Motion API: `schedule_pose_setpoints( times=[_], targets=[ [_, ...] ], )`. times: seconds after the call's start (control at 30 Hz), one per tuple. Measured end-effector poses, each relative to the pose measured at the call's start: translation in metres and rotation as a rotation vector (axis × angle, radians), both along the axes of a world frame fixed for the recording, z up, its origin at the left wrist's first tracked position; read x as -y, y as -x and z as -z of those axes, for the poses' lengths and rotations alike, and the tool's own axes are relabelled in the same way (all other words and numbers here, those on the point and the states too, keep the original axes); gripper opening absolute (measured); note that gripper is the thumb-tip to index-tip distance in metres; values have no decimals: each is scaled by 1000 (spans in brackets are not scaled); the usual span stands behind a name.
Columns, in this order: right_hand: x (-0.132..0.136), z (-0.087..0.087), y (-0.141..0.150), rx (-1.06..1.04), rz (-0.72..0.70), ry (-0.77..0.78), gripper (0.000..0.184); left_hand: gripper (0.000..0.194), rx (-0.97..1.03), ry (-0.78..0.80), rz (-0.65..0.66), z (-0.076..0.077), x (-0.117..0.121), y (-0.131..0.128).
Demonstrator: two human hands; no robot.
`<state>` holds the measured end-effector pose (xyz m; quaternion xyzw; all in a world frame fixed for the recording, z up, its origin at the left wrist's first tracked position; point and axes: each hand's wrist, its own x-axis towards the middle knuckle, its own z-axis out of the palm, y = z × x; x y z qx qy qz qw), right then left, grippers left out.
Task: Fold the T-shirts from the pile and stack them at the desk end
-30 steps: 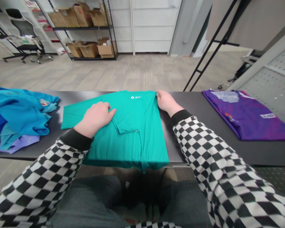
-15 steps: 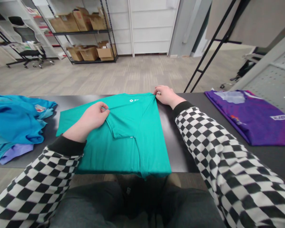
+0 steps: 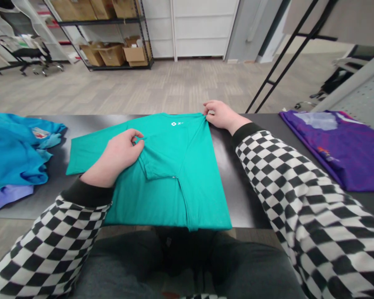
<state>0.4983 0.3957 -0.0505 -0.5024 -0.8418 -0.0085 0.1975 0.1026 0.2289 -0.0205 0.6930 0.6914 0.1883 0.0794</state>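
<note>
A green T-shirt (image 3: 202, 178) with a small white logo near its collar lies across the dark table, its right side folded inward so that one sleeve lies over the body. My left hand (image 3: 124, 151) pinches the hem of that folded sleeve near the middle of the shirt. At the far right corner, by the shoulder fold, my right hand (image 3: 220, 115) grips the cloth between thumb and fingers. The other sleeve stretches flat to the left, partly behind my left wrist. The shirt's lower edge reaches the near edge of the table.
A heap of blue and lilac garments (image 3: 15, 149) rests on the table (image 3: 249, 195) at the left. To the right lies a folded purple shirt (image 3: 358, 153). Beyond the table are a rack with cardboard boxes (image 3: 112, 54), an office chair (image 3: 25, 45) and a black metal stand (image 3: 277, 66).
The camera view has tipped down slightly. Both hands keep their hold on the shirt; the folded sleeve and the near edge of the fold look a little straighter.
</note>
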Motion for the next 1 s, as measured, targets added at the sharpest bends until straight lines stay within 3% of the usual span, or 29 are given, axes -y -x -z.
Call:
schedule_pose_setpoints(
  times=[0.2, 0.37, 0.5, 0.6, 0.67, 0.73, 0.8, 0.87, 1.0],
  targets=[
    [-4, -5, 2, 26, 169, 32, 26, 41, -28, -52, -10, -2, 1, -3],
    [1, -5, 6, 58, 198, 70, 32, 38, -101, 3, -8, 3, -3, -8],
    [15, -12, 12, 37, 186, 19, 40, 44, -165, -74, 22, -14, 6, -14],
    [35, -25, 22, 30, 117, -41, 45, 43, -129, -183, 127, -45, 47, -26],
    [51, -33, 32, 31, 37, -58, 45, 37, -36, -233, 223, -62, 93, -37],
    [67, -36, 43, 31, -47, -41, 45, 27, 176, -170, 296, -63, 147, -50],
    [82, -35, 53, 39, -114, -2, 44, 23, 406, 50, 346, -47, 198, -66],
    [96, -30, 60, 53, -147, 31, 42, 26, 536, 241, 334, -17, 235, -81],
    [114, -18, 65, 62, -141, 51, 42, 19, 624, 260, 153, 45, 265, -103]
  ],
)
